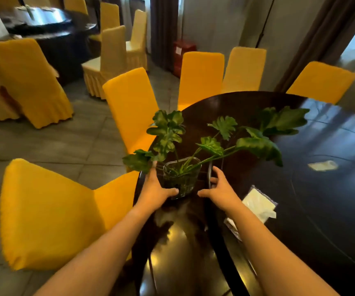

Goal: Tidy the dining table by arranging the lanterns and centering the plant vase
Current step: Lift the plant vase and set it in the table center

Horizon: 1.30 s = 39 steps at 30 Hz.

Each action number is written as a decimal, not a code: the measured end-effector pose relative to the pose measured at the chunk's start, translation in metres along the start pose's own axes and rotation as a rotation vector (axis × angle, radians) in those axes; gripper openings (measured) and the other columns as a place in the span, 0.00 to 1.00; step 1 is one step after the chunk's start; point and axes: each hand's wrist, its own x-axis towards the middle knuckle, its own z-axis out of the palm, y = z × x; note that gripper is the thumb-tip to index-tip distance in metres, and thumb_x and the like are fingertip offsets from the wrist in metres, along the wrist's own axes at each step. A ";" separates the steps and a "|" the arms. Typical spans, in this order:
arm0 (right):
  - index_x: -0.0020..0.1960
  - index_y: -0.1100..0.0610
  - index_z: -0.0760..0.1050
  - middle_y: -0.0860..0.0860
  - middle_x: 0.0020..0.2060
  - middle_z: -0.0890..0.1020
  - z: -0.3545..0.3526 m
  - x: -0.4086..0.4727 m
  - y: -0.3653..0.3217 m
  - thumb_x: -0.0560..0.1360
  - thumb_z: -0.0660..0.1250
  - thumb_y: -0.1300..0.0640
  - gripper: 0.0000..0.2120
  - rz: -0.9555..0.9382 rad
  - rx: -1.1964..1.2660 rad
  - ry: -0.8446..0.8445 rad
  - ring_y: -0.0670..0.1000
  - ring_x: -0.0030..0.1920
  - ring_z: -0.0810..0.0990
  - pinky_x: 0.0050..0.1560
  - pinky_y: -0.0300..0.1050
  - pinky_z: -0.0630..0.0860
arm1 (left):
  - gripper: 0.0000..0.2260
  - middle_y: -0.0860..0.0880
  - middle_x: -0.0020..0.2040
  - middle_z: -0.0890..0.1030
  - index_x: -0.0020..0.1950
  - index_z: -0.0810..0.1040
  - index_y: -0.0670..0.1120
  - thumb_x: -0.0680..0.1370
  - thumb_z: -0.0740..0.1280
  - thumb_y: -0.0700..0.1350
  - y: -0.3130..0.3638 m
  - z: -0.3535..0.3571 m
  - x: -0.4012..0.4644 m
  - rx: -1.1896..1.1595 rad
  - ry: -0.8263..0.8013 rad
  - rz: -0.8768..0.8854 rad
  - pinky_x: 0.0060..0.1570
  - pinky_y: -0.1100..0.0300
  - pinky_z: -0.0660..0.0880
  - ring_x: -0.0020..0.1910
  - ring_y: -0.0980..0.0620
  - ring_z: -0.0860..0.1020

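Glass vase [180,178] holding green leafy stems [211,145], left hand [154,190] gripping its side, right hand [220,191] spread open alongside

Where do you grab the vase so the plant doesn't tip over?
Low on the glass walls of the vase, left hand from the left, right hand from the right. The leaves spread wide and lean right above, so the bare glass beneath is probably the steadier hold.

Dim, soft-focus, wide-angle edge distortion
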 end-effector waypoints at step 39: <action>0.59 0.41 0.68 0.41 0.46 0.83 -0.164 -0.052 -0.009 0.56 0.72 0.25 0.37 -0.224 -0.161 0.429 0.45 0.47 0.82 0.43 0.44 0.76 | 0.27 0.61 0.43 0.86 0.48 0.80 0.65 0.51 0.79 0.64 0.184 0.080 0.004 -0.038 -0.367 0.407 0.50 0.53 0.80 0.46 0.61 0.83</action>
